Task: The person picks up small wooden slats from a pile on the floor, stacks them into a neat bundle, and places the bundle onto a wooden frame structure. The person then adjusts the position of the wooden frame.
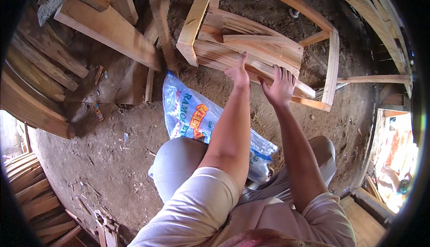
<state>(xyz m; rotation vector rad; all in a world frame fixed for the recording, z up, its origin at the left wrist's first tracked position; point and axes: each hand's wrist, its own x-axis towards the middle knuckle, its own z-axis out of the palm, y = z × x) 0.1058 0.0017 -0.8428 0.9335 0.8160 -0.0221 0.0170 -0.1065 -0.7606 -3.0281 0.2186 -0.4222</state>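
Note:
Before me lies a pale wooden frame (pixel 195 25) with a bundle of thin wooden slats (pixel 215 55) inside its lower part. My left hand (pixel 240 73) is at the near side of the slats, seen partly edge-on, one digit pointing up and away from the others. To its right, my right hand (pixel 281 85) rests over the slats, palm down, fingers stretched and spread, thumb apart. Neither hand shows anything grasped. A short wider board (pixel 264 40) lies across the slats beyond my hands. Under my left forearm, a printed clear plastic sack (pixel 179 101) lies on the ground.
Planks and a wooden panel (pixel 107 32) stand at the far left, with curved timbers (pixel 38 99) below them. Stacked wood pieces (pixel 38 197) fill the lower left. A small orange tube (pixel 98 111) lies on the dirt floor (pixel 107 157). A bright opening (pixel 396 157) is at right.

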